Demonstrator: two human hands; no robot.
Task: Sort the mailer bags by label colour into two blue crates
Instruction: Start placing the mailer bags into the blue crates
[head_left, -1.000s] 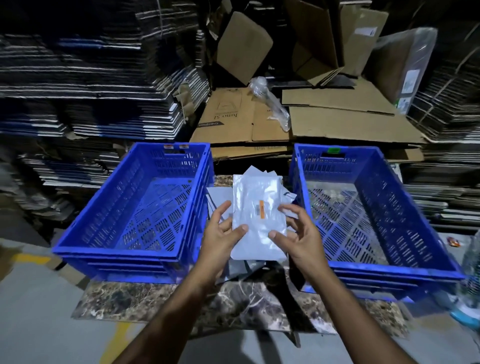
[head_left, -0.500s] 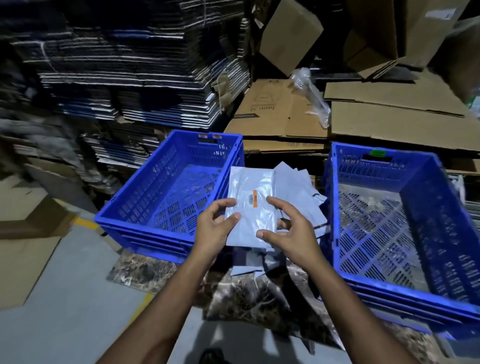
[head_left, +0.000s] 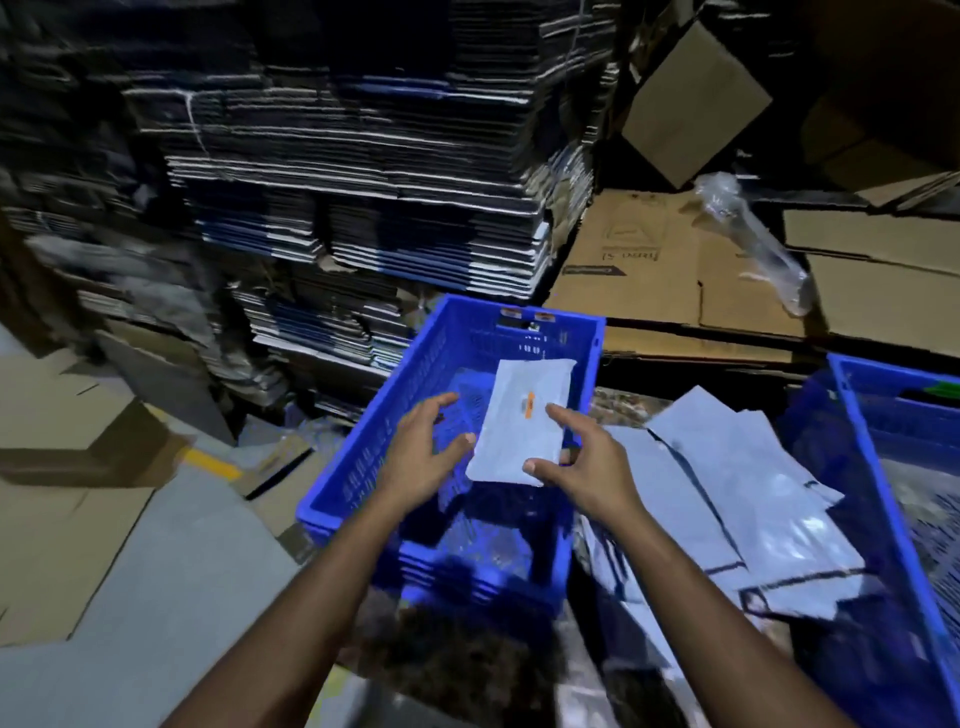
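A white mailer bag (head_left: 524, 421) with an orange label hangs tilted over the inside of the left blue crate (head_left: 353, 467). My right hand (head_left: 587, 462) grips its lower right edge, thumb on top and fingers under. My left hand (head_left: 421, 452) is beside the bag's left edge with fingers spread, only the thumb tip touching it. Small orange tags sit on this crate's far rim. The right blue crate (head_left: 852, 415) is cut off at the frame's right edge and bears a green tag. Between the crates lies a pile of mailer bags (head_left: 753, 499).
Tall stacks of flattened cartons (head_left: 363, 182) rise behind and left of the left crate. Brown cardboard sheets (head_left: 649, 270) and a clear plastic wrap (head_left: 748, 234) lie behind. The crates rest on a marbled slab (head_left: 467, 665). A yellow floor line (head_left: 213, 462) runs at left.
Both hands carried the orange-label bag left, from above the pile to over the left crate. My left hand has opened off the bag. The view swung left.
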